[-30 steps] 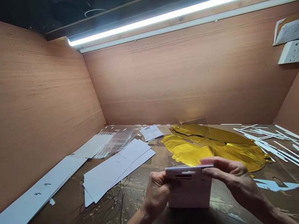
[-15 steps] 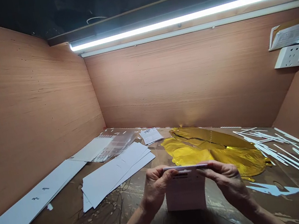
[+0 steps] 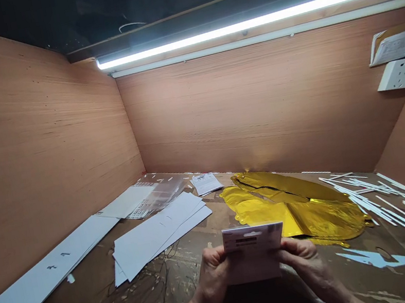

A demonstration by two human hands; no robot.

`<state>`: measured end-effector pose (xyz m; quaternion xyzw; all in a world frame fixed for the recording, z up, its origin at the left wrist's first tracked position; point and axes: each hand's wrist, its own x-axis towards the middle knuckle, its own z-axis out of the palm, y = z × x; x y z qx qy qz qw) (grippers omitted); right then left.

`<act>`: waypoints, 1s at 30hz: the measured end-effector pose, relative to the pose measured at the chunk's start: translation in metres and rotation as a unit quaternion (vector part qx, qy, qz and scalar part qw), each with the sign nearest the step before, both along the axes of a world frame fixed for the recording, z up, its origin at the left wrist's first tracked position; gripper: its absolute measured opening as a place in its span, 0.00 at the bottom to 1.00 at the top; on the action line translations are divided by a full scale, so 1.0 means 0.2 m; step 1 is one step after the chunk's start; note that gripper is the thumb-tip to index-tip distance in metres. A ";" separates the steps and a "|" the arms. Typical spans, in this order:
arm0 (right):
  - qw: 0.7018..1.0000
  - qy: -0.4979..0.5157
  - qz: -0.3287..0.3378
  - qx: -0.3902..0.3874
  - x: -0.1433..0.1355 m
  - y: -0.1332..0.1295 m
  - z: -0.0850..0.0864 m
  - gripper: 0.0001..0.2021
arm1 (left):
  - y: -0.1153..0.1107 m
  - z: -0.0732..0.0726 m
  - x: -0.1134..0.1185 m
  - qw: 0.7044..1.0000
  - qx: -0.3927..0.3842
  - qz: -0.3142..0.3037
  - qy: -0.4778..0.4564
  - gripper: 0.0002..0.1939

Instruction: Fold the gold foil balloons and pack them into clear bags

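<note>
Between my two hands a white printed card (image 3: 254,247) with a hanging slot near its top edge stands nearly upright above the brown table. My left hand (image 3: 214,274) is closed on the card's left side, thumb towards me. The right side of the card is pinched by my right hand (image 3: 303,259). Just behind my right hand lies crumpled yellow foil (image 3: 296,216). To the left of the hands, large blank white sheets (image 3: 158,232) overlap on the table. Small printed cards (image 3: 206,183) rest near the back wall.
Long white boards (image 3: 50,267) run along the left edge, with clear plastic sleeves (image 3: 165,192) behind. Thin white strips (image 3: 384,203) and a blue-white scrap (image 3: 380,257) lie right. Wooden walls (image 3: 249,106) enclose the table; a socket (image 3: 404,73) is on the right.
Both hands have moved down from the card's top corners to its sides. The card's face now tilts up more into view, its top edge uncovered.
</note>
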<state>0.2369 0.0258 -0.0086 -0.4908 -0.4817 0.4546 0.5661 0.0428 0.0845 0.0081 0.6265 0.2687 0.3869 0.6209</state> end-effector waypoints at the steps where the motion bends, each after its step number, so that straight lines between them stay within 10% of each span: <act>1: 1.000 -0.019 0.013 -0.008 0.01 -0.01 -0.03 0.11 | -0.01 -0.03 -0.01 1.000 0.001 -0.002 0.015 0.15; 7: 0.982 -0.187 0.004 0.042 0.02 -0.01 -0.08 0.11 | -0.03 -0.03 -0.02 0.999 0.010 -0.037 -0.010 0.11; 17: 0.984 -0.160 -0.011 0.073 0.03 0.02 -0.02 0.12 | 0.02 -0.10 0.00 1.000 -0.016 -0.017 0.001 0.14; 25: 0.936 -0.337 -0.099 -0.015 -0.06 0.18 0.03 0.12 | 0.13 -0.03 0.05 0.989 -0.077 0.112 0.052 0.21; 30: 0.879 -0.434 -0.192 -0.035 0.08 0.24 0.07 0.15 | 0.21 -0.03 -0.01 0.864 0.169 0.215 0.423 0.35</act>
